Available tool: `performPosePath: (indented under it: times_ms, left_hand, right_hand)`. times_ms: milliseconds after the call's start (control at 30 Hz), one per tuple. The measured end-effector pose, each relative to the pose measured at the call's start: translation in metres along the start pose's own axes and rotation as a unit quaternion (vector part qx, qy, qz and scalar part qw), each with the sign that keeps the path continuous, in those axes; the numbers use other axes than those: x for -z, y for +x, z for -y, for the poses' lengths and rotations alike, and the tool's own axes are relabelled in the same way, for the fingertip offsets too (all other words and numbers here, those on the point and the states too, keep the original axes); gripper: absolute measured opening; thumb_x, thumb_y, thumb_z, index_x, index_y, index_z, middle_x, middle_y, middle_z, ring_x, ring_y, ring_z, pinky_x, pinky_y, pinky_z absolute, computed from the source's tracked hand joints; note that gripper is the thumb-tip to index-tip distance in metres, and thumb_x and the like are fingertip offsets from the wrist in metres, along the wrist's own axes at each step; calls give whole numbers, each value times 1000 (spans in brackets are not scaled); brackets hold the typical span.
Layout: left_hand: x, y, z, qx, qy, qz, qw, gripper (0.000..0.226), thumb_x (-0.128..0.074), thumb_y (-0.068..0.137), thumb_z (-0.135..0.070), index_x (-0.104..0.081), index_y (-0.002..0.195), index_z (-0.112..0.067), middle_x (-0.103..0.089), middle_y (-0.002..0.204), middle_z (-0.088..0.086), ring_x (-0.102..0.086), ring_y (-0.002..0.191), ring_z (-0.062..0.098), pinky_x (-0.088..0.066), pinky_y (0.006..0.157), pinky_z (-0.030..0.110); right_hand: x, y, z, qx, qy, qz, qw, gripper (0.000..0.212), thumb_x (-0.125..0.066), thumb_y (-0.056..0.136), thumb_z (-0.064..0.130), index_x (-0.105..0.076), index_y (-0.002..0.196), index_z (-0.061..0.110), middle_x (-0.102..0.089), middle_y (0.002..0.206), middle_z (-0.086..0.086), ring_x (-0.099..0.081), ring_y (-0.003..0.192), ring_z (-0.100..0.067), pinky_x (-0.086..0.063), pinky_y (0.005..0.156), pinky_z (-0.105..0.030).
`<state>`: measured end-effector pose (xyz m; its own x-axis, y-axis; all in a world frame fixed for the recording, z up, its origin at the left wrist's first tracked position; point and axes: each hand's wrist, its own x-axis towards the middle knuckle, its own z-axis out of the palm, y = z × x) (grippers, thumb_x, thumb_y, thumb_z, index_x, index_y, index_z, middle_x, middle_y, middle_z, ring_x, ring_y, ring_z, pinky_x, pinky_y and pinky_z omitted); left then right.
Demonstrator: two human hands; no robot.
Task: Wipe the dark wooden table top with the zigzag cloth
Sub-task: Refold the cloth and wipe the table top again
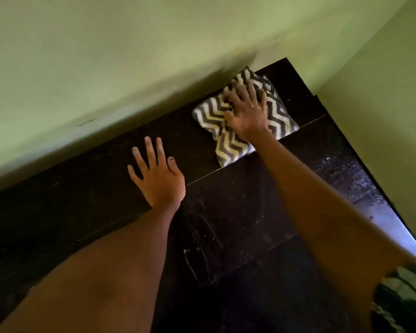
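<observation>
Nearest, dusty streaks are showing on the dark wooden table top. Left hand is lying flat, fingers spread, bracing. Farther off, right hand is pressing, fingers splayed, on the zigzag cloth near the wall (soft, light, probably bunching; palm down, centred).

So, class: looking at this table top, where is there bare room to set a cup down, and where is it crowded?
Bare: the dark table top between the two forearms, and the stretch left of the left hand along the green wall. Crowded: the far corner, where the right hand presses the zigzag cloth.
</observation>
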<state>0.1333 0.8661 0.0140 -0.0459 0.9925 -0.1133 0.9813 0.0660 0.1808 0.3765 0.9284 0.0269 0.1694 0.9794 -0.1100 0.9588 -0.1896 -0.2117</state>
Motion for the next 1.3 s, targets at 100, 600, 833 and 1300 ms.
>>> performPosePath:
  times_ms: [100,600,833,1300]
  left_hand:
    - [1,2,-1,1,3,-4,1000,53,-23,100,-35,-12,152,-30,-1,161,-7,2,148,24,-4,116,54]
    - [3,-1,-1,1,23,0,1000,55,-17,97,-38,-14,151,-29,0,161,-6,2,148,24,-5,116,53]
    - [9,12,-3,-33,4,32,999,61,-20,99,-44,2,152,-25,11,160,-3,11,148,24,4,117,51]
    - [22,-11,116,122,1,-13,992,54,-21,100,-38,-5,152,-29,1,161,-7,3,148,22,-3,117,50]
  right_hand:
    - [-11,-11,58,23,-24,14,999,67,-19,89,62,-26,148,31,-8,161,-1,8,146,-33,8,112,-56]
    - [-24,-57,53,99,-48,6,994,69,-17,87,73,-14,149,43,-2,161,1,8,146,-31,4,114,-57]
    - [-24,-22,79,-52,-39,-6,998,72,-8,89,71,3,151,36,12,160,-4,17,143,-37,7,111,-62]
    - [-38,-17,134,24,-24,17,999,64,-15,91,66,-11,150,41,2,161,1,12,145,-33,8,112,-60]
